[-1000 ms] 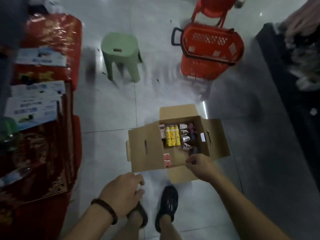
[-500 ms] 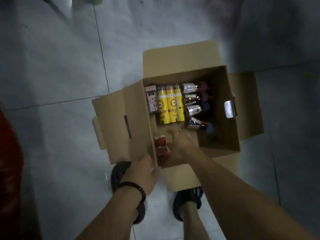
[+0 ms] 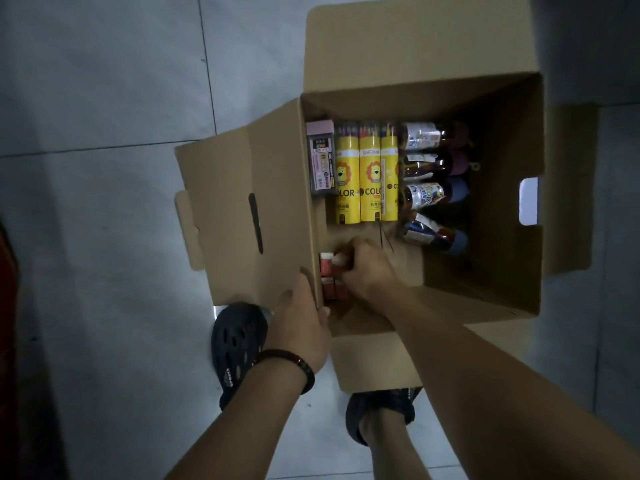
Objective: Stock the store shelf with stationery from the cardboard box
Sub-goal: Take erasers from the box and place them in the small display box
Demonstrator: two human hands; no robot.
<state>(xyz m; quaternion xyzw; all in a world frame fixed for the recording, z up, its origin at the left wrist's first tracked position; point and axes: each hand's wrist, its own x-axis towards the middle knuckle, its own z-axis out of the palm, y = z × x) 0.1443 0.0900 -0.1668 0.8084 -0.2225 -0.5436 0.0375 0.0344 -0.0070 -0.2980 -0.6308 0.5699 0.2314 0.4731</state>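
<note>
Two hands work at one corner. The right hand (image 3: 367, 268) reaches inside the cardboard box (image 3: 485, 271), fingers curled round small red-and-white packs (image 3: 328, 271) in its near-left corner. The left hand (image 3: 301, 327) clasps the box's left wall there, thumb over the edge. Deeper in the box lie three glossy yellow pencil tubes (image 3: 369, 174), then a slim grey case (image 3: 321, 164) at the left wall and clear bottles (image 3: 429, 197) toward the right. The plain brown box stands open on the floor tile (image 3: 104, 133).

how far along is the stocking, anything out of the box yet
Done: only the cardboard box is opened, flaps folded out. In hand: the left hand grips its left wall while the right hand closes on small red packs inside. Left: three yellow pencil tubes, a grey pack and four bottles lie in the box. No shelf is in view, so nearly everything seems to remain.
</note>
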